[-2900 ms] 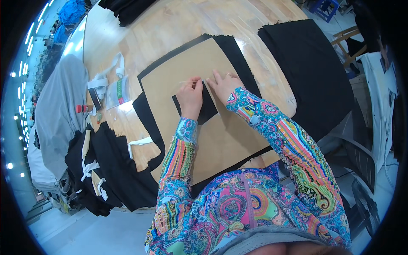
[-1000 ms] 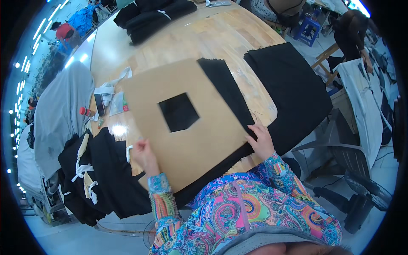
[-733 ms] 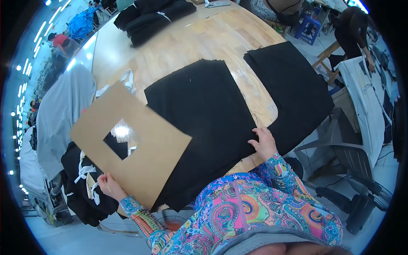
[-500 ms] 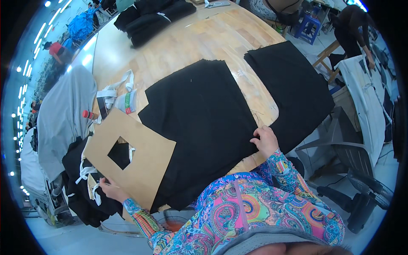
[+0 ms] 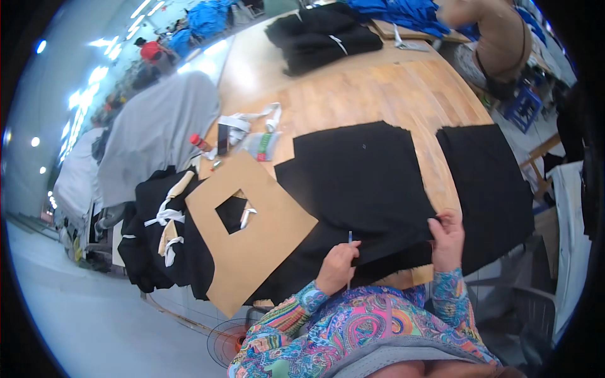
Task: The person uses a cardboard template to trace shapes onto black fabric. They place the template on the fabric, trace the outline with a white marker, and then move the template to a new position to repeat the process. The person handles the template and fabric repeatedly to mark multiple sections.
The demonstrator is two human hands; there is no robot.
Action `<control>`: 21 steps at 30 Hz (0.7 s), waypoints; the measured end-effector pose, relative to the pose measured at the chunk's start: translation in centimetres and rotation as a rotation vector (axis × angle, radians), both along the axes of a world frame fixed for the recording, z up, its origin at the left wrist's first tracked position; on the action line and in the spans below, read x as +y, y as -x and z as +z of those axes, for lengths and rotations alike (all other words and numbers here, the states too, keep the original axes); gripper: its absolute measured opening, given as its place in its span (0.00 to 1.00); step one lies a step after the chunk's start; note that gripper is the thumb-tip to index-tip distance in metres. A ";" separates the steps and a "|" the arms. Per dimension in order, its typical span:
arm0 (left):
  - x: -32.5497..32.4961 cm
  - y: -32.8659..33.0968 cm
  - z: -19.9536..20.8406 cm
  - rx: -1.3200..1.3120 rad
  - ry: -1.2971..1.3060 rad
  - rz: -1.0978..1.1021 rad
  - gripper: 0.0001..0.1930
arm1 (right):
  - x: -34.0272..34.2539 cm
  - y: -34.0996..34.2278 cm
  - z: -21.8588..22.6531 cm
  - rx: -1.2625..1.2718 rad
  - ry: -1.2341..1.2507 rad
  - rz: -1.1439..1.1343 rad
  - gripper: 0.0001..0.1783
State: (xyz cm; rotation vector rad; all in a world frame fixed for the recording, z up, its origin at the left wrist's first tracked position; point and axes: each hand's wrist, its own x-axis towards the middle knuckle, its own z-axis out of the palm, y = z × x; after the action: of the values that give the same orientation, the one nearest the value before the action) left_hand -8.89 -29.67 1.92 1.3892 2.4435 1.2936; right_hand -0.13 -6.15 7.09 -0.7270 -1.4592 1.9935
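Note:
A black fabric panel (image 5: 359,183) lies on the wooden table in front of me, its near edge raised and curled. My right hand (image 5: 447,236) pinches the near right corner of this panel. Lower and to the left, my left hand (image 5: 338,268) is closed round a slim, pen-like stick (image 5: 350,237), its bluish end poking up above the fingers. That hand is over the panel's near part. A brown cardboard sheet (image 5: 277,217) with an angular cut-out rests partly on the panel's left side; black fabric and something white show through the hole.
Another black panel (image 5: 488,189) hangs over the table's right edge. Tied black bundles (image 5: 157,217) sit at left, folded black fabric (image 5: 321,41) at the back. A red-capped bottle (image 5: 200,142) and white strips (image 5: 268,116) lie beyond the cardboard. A person (image 5: 504,44) is at far right.
My left hand has moved from the cardboard's lower left edge to the panel's near part, with the stick now showing in it. My right hand has lifted the panel's near edge. The view has shifted left.

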 end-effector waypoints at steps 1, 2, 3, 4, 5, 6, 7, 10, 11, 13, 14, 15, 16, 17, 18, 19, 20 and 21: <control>-1.0 0.5 0.0 -0.053 0.007 0.087 0.18 | 0.3 0.0 2.1 0.078 0.014 -0.052 0.07; -1.6 1.1 0.5 -0.066 -0.016 0.129 0.17 | 1.2 -0.2 3.5 0.140 -0.047 -0.087 0.07; -2.5 1.8 1.3 -0.077 -0.038 0.165 0.16 | 2.4 -0.5 4.6 0.203 -0.105 -0.130 0.08; -2.6 2.8 1.8 -0.051 -0.069 0.171 0.15 | 4.1 -1.5 5.7 0.245 -0.202 -0.136 0.07; -3.0 3.5 3.0 -0.027 -0.084 0.181 0.14 | 5.5 -2.6 6.7 0.279 -0.285 -0.139 0.07; -3.3 3.8 4.9 -0.007 -0.075 0.227 0.14 | 6.6 -3.1 8.4 0.334 -0.391 -0.165 0.06; -3.3 4.4 6.4 0.005 -0.076 0.262 0.13 | 7.5 -3.4 10.2 0.376 -0.515 -0.193 0.06; -2.5 6.7 9.6 -0.092 -0.290 0.251 0.12 | 9.3 -1.9 15.0 0.398 -0.538 -0.278 0.09; -1.4 7.6 10.7 -0.081 -0.306 0.268 0.11 | 10.6 -0.8 16.3 0.405 -0.540 -0.247 0.11; 1.8 9.1 12.8 -0.124 -0.291 0.324 0.10 | 14.5 1.9 17.7 0.358 -0.302 -0.076 0.12; 5.6 10.5 13.2 -0.119 -0.289 0.275 0.09 | 17.2 1.4 19.5 0.270 -0.361 -0.086 0.13; 7.6 11.7 13.6 -0.090 -0.250 0.290 0.08 | 20.1 2.8 19.0 0.195 -0.362 -0.043 0.13; 9.5 13.4 13.5 -0.040 -0.255 0.245 0.07 | 23.7 4.4 17.9 0.163 -0.350 0.004 0.13; 11.1 15.5 12.6 0.008 -0.244 0.209 0.06 | 27.3 6.3 15.9 0.126 -0.319 0.060 0.12; 11.1 17.4 12.9 0.011 -0.304 0.237 0.06 | 29.0 8.9 15.1 0.118 -0.285 0.065 0.12; 11.9 18.8 12.7 -0.004 -0.378 0.249 0.05 | 30.4 10.8 15.1 0.094 -0.266 0.055 0.11; 13.5 18.3 13.8 0.083 -0.412 0.317 0.06 | 31.8 11.3 15.9 0.142 -0.295 0.016 0.11; 15.0 17.2 15.7 0.166 -0.447 0.379 0.06 | 33.4 11.4 17.1 0.188 -0.329 -0.029 0.12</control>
State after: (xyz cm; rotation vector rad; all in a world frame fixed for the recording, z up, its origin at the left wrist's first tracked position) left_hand -26.07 -14.68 17.60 1.1758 2.7414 1.9835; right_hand -11.50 27.25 24.21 -0.4058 -1.5974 1.6912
